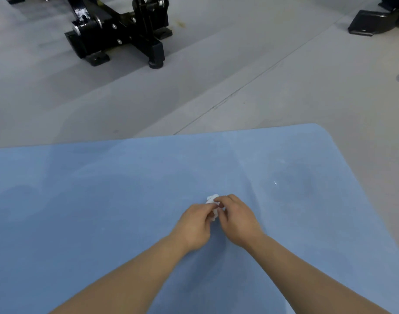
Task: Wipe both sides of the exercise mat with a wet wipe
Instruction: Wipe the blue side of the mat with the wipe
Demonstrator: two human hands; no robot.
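A blue exercise mat (103, 200) lies flat on the grey floor and fills the lower half of the view, its rounded far right corner visible. A small crumpled white wet wipe (212, 200) sits between my hands above the mat's middle. My left hand (194, 225) pinches the wipe from the left with curled fingers. My right hand (237, 218) pinches it from the right, fingertips meeting the left hand's. Most of the wipe is hidden by my fingers. Darker damp patches show on the mat to the right and far left.
A black metal gym machine base (117, 32) stands on the floor beyond the mat at upper left. Another black foot plate (372, 22) sits at upper right. A floor seam (250, 87) runs diagonally toward the mat's far edge.
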